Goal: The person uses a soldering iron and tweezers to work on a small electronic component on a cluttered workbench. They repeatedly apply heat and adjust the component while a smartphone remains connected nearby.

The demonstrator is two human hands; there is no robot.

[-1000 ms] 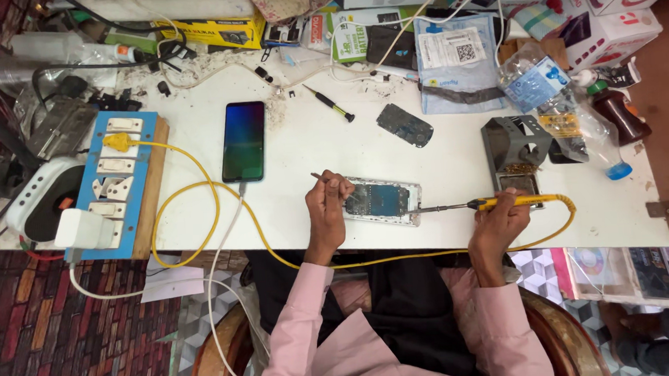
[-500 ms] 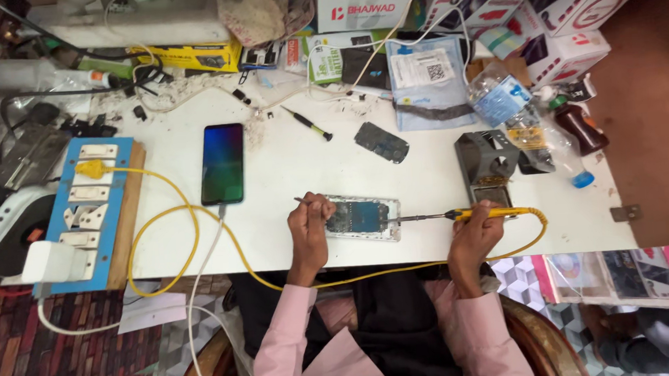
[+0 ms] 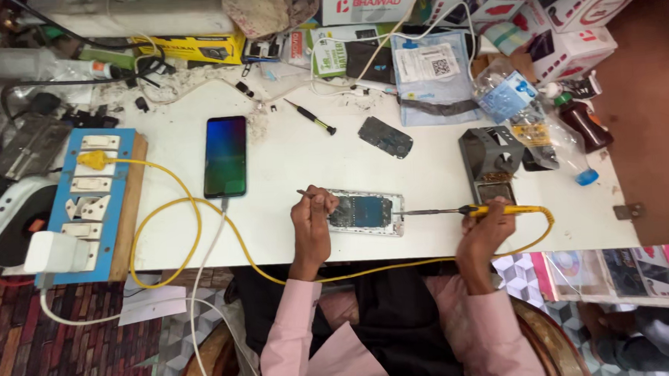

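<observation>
Two hands work at the lower middle of the frame, over an opened phone (image 3: pixel 366 211) lying flat near the front edge of the white table (image 3: pixel 425 168). The left hand (image 3: pixel 311 226) is closed around thin tweezers (image 3: pixel 313 194), its fingers resting at the phone's left end. The right hand (image 3: pixel 488 229) grips a yellow-handled soldering iron (image 3: pixel 473 211), whose tip reaches the phone's right end. A lit smartphone (image 3: pixel 225 156) lies to the upper left, and a soldering stand (image 3: pixel 489 161) sits just above the iron.
</observation>
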